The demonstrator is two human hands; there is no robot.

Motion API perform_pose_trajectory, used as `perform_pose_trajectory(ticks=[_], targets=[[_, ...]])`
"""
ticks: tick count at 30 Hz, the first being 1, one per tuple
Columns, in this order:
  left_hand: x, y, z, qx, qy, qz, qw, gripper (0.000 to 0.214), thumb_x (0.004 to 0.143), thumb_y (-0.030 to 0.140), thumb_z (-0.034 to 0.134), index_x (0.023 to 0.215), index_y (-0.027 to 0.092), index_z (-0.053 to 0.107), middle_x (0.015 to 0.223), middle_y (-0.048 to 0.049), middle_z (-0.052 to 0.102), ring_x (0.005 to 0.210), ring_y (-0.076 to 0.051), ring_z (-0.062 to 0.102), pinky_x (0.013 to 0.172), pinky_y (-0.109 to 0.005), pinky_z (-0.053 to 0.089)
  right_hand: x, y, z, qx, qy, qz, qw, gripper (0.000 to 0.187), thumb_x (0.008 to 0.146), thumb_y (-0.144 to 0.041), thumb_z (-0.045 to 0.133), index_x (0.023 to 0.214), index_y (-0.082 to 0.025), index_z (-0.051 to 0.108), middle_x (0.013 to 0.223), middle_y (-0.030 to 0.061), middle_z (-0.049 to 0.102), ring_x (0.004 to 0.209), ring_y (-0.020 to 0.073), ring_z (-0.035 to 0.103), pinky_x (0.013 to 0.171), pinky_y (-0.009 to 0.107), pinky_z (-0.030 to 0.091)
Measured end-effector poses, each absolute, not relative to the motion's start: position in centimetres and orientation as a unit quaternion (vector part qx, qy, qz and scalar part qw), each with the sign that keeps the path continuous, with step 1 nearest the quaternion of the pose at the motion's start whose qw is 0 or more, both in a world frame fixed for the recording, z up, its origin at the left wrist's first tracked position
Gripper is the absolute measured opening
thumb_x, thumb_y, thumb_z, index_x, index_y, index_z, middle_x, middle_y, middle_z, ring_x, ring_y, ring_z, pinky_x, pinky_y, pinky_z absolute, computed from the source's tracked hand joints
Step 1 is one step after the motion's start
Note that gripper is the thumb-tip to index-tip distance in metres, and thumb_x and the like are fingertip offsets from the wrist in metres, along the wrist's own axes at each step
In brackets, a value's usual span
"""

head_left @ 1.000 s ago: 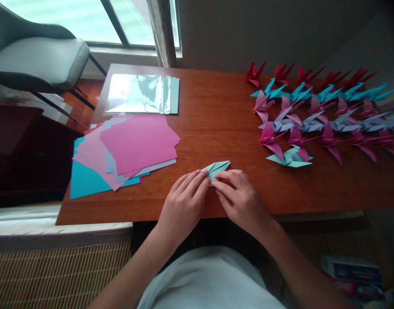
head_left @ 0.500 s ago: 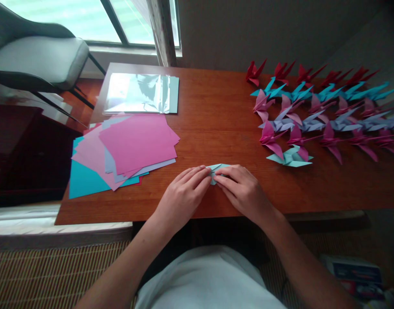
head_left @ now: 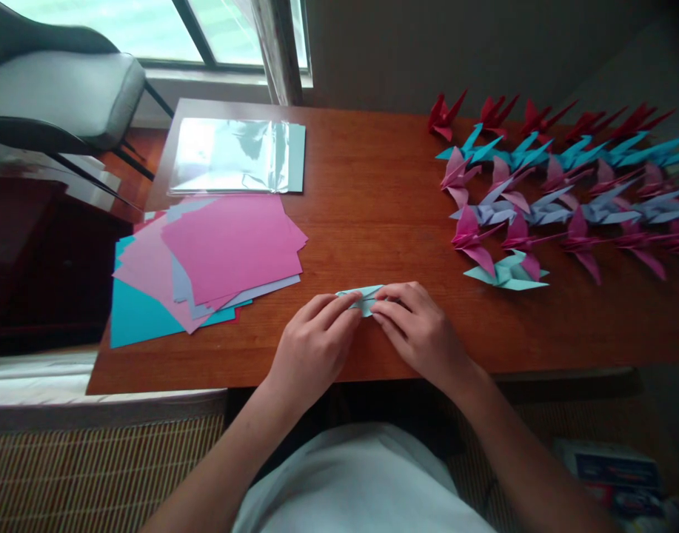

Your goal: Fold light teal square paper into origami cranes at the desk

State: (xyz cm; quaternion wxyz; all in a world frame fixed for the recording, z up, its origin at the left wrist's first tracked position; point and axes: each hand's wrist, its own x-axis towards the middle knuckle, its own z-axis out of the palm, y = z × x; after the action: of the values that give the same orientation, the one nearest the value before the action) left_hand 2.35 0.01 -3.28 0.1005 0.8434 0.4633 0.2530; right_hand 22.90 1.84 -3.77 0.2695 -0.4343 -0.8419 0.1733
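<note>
Between my two hands is a small piece of pale mint origami paper [head_left: 366, 303], folded, just above or on the table near its front edge. My left hand [head_left: 319, 342] pinches its left side with fingers and thumb. On the right side, my right hand [head_left: 417, 324] grips it the same way. Fingertips cover much of the paper, so its full folded shape is hidden. To the right of my hands sits a finished mint paper crane [head_left: 506, 272].
Rows of paper cranes in red, blue [head_left: 531, 152], pink, lavender and magenta [head_left: 472, 235] fill the table's right side. At left lie fanned coloured sheets [head_left: 233, 240] and a clear plastic packet of paper [head_left: 228, 157]. A chair [head_left: 67, 96] stands beyond the table's left end.
My left fingers have shifted slightly on the mint paper, and more of its left upper edge shows. The camera view has tilted a little. Both hands still hold the paper.
</note>
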Motion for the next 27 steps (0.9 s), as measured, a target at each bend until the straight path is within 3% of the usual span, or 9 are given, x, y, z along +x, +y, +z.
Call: perform_pose_trajectory(ticks=[14, 27], targets=[[3.0, 0.6, -2.7, 0.799, 0.507, 0.269, 0.182, 0.017, 0.099, 0.015, 0.051, 0.096, 0.019, 0.067, 0.119, -0.0077, 0.072, 0.100, -0.022, 0.064, 0.089, -0.038, 0.055, 21.9, 1.9, -3.2, -0.499, -0.794, 0.207, 0.277, 0.010, 0.094, -0.014, 0.056, 0.089, -0.021, 0.061, 0.103, 0.0094, 0.059, 0.097, 0.0241, 0.057, 0.087, 0.042, 0.051], [3.4, 1.0, -2.8, 0.762, 0.533, 0.289, 0.228, 0.015, 0.097, 0.013, 0.052, 0.100, 0.021, 0.065, 0.114, -0.0057, 0.071, 0.101, -0.021, 0.064, 0.090, -0.035, 0.052, 21.0, 1.9, -3.2, -0.535, -0.775, 0.199, 0.273, 0.008, 0.092, -0.014, 0.057, 0.087, -0.021, 0.058, 0.101, 0.0099, 0.060, 0.095, 0.0255, 0.057, 0.084, 0.042, 0.049]])
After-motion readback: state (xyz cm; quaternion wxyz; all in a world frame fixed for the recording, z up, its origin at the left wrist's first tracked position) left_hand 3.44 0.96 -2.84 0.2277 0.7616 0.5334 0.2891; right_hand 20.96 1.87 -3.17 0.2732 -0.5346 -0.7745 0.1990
